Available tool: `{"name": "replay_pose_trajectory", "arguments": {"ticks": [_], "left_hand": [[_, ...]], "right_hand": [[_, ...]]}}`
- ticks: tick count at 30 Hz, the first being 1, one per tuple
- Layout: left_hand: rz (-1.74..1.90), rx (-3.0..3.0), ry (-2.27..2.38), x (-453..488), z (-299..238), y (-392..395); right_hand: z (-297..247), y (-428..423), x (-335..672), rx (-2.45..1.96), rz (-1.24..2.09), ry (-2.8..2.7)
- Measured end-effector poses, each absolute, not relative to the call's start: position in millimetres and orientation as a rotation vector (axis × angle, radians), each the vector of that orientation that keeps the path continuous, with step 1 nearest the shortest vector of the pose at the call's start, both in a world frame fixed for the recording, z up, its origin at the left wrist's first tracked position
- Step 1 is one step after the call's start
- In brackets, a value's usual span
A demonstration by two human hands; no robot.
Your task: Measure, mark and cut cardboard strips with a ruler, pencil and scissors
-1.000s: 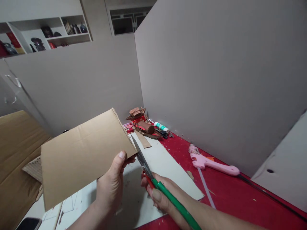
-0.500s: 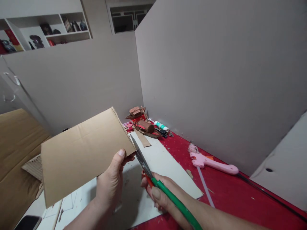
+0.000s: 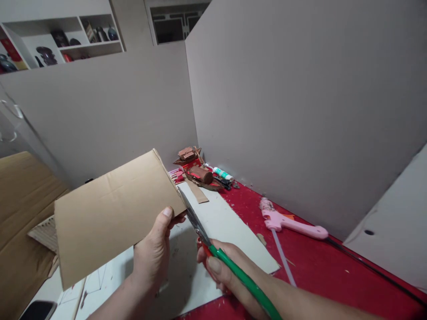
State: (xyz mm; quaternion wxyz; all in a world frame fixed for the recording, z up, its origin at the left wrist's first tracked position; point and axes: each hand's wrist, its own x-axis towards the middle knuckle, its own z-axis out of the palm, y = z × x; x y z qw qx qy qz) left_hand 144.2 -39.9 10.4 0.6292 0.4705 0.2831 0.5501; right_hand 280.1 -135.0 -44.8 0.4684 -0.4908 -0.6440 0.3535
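My left hand [image 3: 154, 253] grips the lower right corner of a brown cardboard sheet [image 3: 113, 213], thumb on its front face, holding it up above the table. My right hand [image 3: 222, 273] is closed round the green and red handles of a pair of scissors [image 3: 213, 246]. The steel blades point up and away, and their tips lie against the right edge of the cardboard sheet, just above my left thumb.
A grey board [image 3: 223, 226] lies on the red table [image 3: 316, 271]. A pink glue gun [image 3: 290, 221] with its cable and a glue stick [image 3: 283, 258] lie to the right. Scraps and a glue tube [image 3: 223, 174] sit in the corner. A large cardboard piece [image 3: 20, 209] stands at left.
The view has drifted slightly. Both hands, the cardboard sheet and the scissors keep nearly the same pose; the blades have edged a little closer to the sheet's edge.
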Motion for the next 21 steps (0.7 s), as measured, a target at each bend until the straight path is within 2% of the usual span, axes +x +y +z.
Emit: {"name": "replay_pose_trajectory", "arguments": {"ticks": [21], "left_hand": [[1.318, 0.986, 0.625, 149.8, 5.8, -44.2]], "right_hand": [[-52.1, -137.5, 274.3, -1.118, 0.957, -1.49]]}}
